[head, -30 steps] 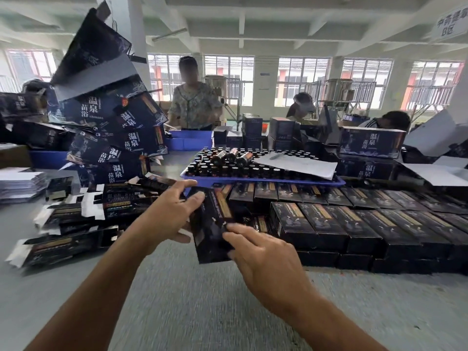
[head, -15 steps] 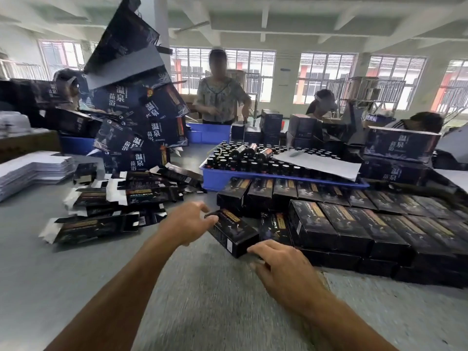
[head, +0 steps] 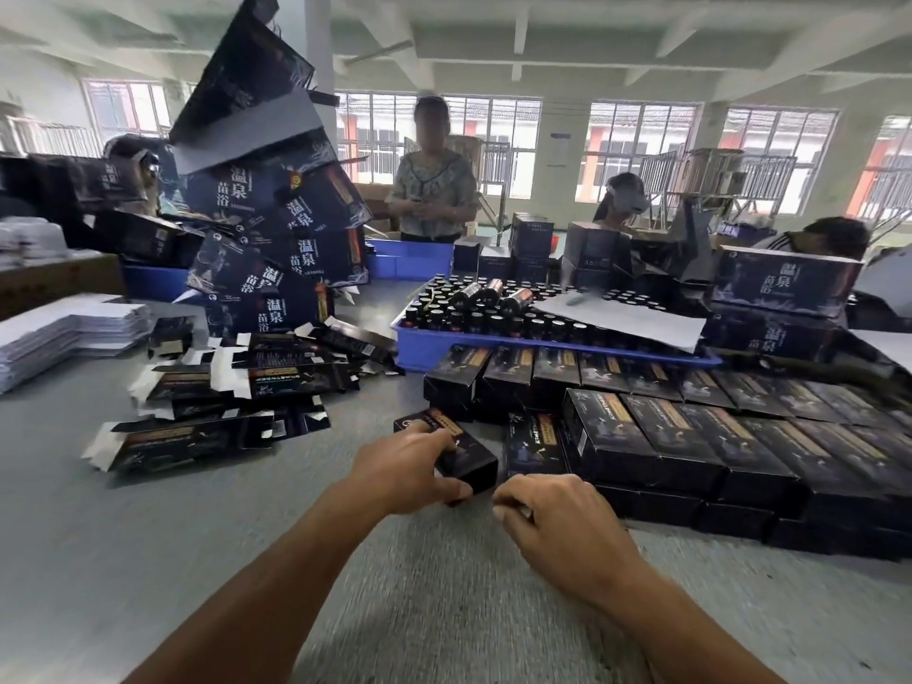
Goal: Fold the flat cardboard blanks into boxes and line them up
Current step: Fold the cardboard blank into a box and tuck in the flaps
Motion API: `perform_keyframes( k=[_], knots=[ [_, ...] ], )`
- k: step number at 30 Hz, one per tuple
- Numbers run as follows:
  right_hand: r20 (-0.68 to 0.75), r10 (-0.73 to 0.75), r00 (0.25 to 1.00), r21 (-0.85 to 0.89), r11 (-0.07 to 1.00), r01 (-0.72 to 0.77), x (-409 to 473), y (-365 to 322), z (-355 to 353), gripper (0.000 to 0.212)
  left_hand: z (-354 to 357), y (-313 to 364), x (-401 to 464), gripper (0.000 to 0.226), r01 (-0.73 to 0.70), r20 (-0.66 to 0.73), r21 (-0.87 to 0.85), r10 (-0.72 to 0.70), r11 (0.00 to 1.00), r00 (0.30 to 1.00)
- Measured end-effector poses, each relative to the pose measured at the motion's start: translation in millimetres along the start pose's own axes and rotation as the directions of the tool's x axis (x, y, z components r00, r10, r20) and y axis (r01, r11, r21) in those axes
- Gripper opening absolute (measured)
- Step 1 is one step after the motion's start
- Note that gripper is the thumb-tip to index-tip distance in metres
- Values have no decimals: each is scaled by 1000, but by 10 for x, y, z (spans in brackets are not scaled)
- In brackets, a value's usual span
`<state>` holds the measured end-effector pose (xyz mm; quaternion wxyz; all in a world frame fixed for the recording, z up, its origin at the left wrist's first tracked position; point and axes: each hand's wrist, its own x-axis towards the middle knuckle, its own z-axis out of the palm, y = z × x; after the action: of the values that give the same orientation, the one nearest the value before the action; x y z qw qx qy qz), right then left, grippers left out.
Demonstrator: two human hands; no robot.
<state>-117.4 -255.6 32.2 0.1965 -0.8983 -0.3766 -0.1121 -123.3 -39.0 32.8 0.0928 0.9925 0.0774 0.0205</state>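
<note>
Big boxes (head: 316, 256) labelled "温泉苗浴"

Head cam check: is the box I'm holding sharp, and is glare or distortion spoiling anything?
Head view: the box under the left hand is readable; forearms and near table smear with motion blur; the windows are blown out; wide-angle bending curves the edges; one person's face is blurred.

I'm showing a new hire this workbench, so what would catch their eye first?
First, the leaning tower of big dark printed cartons at the back left, above a scatter of flat cardboard blanks. Then the rows of folded boxes on the right. In front, the left hand grips a just-folded box on the table.
</note>
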Motion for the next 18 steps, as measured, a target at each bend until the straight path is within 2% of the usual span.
perform_keyframes(
  k=[6, 10, 13, 14, 16, 18],
  knots=[
    [-7, 10, 1000, -27, 1000, -10, -12, 29, 70, 22, -187, -36, -135, 52, -23, 91, 4, 23, 1000, 996],
    [-10, 31, 999, -41, 999, -32, -30, 20, 130, 22, -117, -133, -398, 59, -97, 49, -101, 102, 990, 994],
    [2, 45, 999, -22, 999, -45, -44, -40, 174, 31, 49, -323, -640, 78, -133, 74, -225, 154, 965, 985],
    [8, 47, 999, -19, 999, -47, -48, -70, 192, 38, 99, -399, -699, 83, -141, 57, -303, 165, 943, 985],
    [28, 57, 998, -30, 998, -56, -60, -128, 233, 53, 170, -544, -752, 82, -139, -62, -486, 125, 863, 990],
    [67, 72, 995, -39, 997, -70, -65, -198, 283, 69, 222, -668, -740, 69, -100, -221, -567, -34, 818, 975]
  ],
)
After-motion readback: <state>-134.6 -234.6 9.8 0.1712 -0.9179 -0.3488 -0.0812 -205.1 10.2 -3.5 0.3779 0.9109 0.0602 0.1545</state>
